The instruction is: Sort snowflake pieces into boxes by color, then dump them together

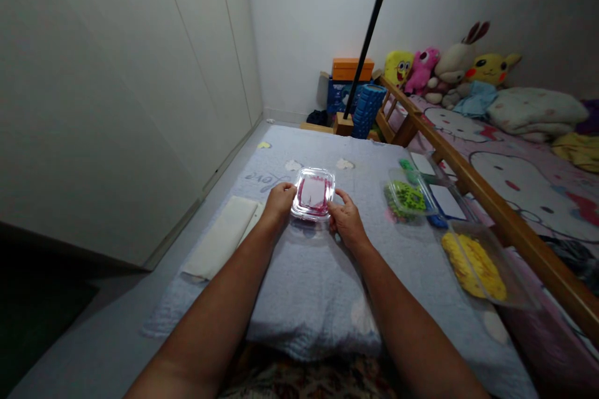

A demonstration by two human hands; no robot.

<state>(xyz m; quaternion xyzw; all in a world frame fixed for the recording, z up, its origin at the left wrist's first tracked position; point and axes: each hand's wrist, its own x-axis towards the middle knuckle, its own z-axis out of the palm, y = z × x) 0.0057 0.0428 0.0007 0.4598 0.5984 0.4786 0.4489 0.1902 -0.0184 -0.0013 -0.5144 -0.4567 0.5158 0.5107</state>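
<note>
A clear plastic container (314, 194) with a lid is held level over the middle of the cloth-covered table. Something with a pink-red border and a pale centre shows through its lid. My left hand (279, 201) grips its left side, with the fingers partly hidden by the container. On the opposite side, my right hand (347, 219) holds the near right corner, thumb and fingers bent around the edge. To the left lies a folded cream cloth (219, 238), close to my left forearm.
Along the table's right side stand a clear box with green pieces (407, 197), a box with a blue-edged white item (448, 201) and a box with a yellow cloth-like thing (475, 265). A wooden bed rail (496, 199) borders that side. Behind the table rises a black pole (372, 31).
</note>
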